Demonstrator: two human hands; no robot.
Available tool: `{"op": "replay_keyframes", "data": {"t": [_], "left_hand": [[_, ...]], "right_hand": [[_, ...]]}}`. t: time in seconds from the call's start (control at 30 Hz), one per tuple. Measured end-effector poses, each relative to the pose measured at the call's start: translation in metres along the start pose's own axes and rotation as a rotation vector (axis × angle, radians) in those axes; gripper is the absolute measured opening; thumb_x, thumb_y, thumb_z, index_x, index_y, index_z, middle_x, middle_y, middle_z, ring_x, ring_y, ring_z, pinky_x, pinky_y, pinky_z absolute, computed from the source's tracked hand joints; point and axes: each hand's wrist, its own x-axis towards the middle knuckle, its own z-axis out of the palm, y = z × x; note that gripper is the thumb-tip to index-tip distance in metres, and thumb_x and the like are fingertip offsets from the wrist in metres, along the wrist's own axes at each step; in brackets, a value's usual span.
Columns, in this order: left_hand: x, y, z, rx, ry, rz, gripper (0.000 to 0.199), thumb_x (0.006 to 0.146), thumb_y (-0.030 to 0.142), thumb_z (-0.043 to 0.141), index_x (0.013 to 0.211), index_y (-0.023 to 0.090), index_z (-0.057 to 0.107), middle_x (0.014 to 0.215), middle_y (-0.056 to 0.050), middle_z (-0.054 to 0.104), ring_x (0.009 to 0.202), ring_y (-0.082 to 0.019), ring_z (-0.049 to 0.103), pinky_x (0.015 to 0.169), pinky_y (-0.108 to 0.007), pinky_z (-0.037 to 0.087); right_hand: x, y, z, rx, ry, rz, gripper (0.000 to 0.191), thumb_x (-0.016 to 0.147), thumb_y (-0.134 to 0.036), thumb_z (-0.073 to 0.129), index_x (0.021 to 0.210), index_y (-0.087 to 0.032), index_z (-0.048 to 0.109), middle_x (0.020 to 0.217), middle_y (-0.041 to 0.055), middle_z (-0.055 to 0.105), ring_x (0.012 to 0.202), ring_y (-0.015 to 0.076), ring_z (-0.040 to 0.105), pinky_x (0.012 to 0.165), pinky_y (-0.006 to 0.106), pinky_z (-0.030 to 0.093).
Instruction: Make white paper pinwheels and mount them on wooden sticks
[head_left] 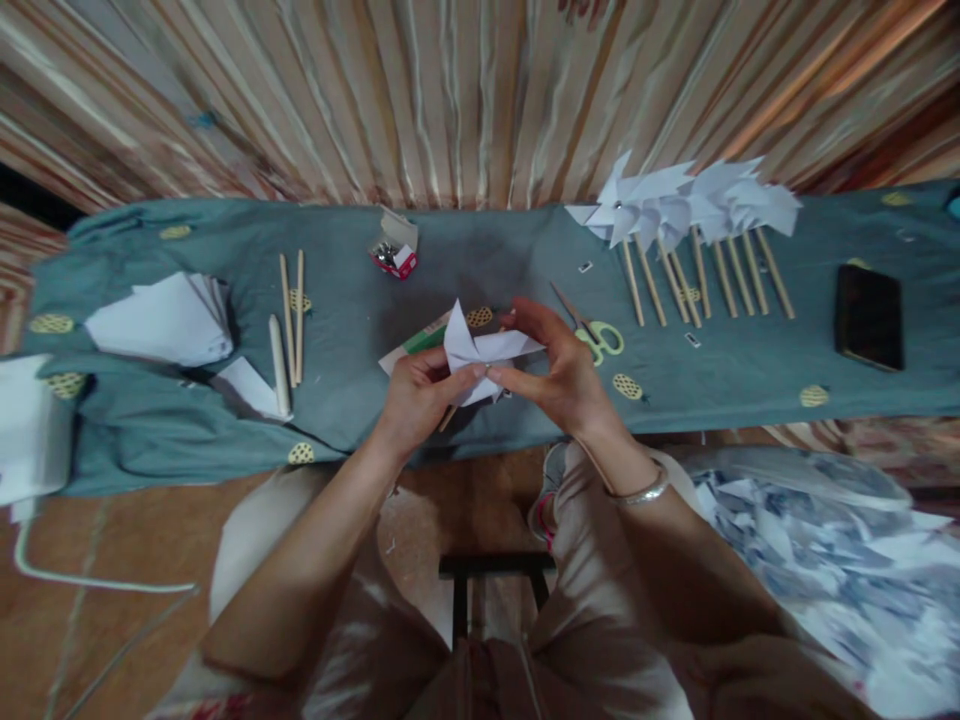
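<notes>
Head view: blue-green pineapple-print cloth (pixel 510 270) is covering the work surface; striped curtain (pixel 480 110) is hanging behind. Pinwheels on sticks (pixel 697 200) are lying in a row at far right, green-handled scissors (pixel 586 332) just beside the right hand (pixel 574 375). Red box (pixel 394 245) is standing open at the back; paper stack (pixel 169 320) is lying left.

White object (pixel 30 430) at left and bag of paper scraps (pixel 832 560) at lower right are running out of frame. Hands are partly covering a green-and-white piece (pixel 424 338).

Left hand (pixel 412 400) is pinching a white paper pinwheel (pixel 459 345), centred above the cloth's near edge. Right hand is holding it too, thumb touching near its centre, forefinger curving around one blade; remaining fingertips are staying unclear.
</notes>
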Motion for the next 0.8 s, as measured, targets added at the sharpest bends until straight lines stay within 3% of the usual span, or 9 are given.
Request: {"op": "replay_keyframes", "data": {"t": [0.13,0.23,0.57,0.8], "left_hand": [[-0.001,0.000,-0.002,0.015,-0.020,-0.008,0.031,0.061,0.040,0.086,0.082,0.017,0.078,0.080,-0.004,0.077,0.070,-0.016,0.067,0.071,-0.030,0.055],[-0.001,-0.001,-0.003,0.050,-0.021,-0.009,0.031,0.062,0.040,0.085,0.082,0.017,0.078,0.079,-0.004,0.077,0.069,-0.017,0.067,0.070,-0.030,0.055],[-0.001,0.000,-0.004,0.131,-0.056,0.014,0.029,0.065,0.040,0.083,0.081,0.016,0.078,0.074,-0.003,0.074,0.064,-0.016,0.064,0.064,-0.028,0.053],[-0.002,-0.001,-0.006,0.133,-0.109,-0.007,0.029,0.065,0.041,0.082,0.077,0.015,0.077,0.072,-0.003,0.073,0.064,-0.014,0.062,0.062,-0.025,0.050]], "right_hand": [[0.000,-0.007,-0.004,0.027,-0.068,0.038,0.044,0.069,-0.031,0.081,0.109,-0.019,0.069,0.107,0.0069,0.074,0.097,0.0230,0.068,0.089,0.038,0.054],[-0.001,-0.010,-0.006,0.018,-0.117,0.058,0.033,0.070,-0.030,0.079,0.100,-0.020,0.072,0.095,0.0039,0.076,0.086,0.0208,0.069,0.079,0.034,0.055],[0.006,-0.011,-0.018,0.107,-0.211,0.128,0.040,0.064,-0.046,0.083,0.091,-0.018,0.073,0.086,0.0037,0.074,0.078,0.0185,0.066,0.072,0.030,0.052],[0.007,-0.008,-0.015,0.218,-0.322,0.248,0.026,0.064,-0.038,0.083,0.078,-0.018,0.074,0.071,-0.0006,0.069,0.064,0.0130,0.058,0.058,0.024,0.046]]}}
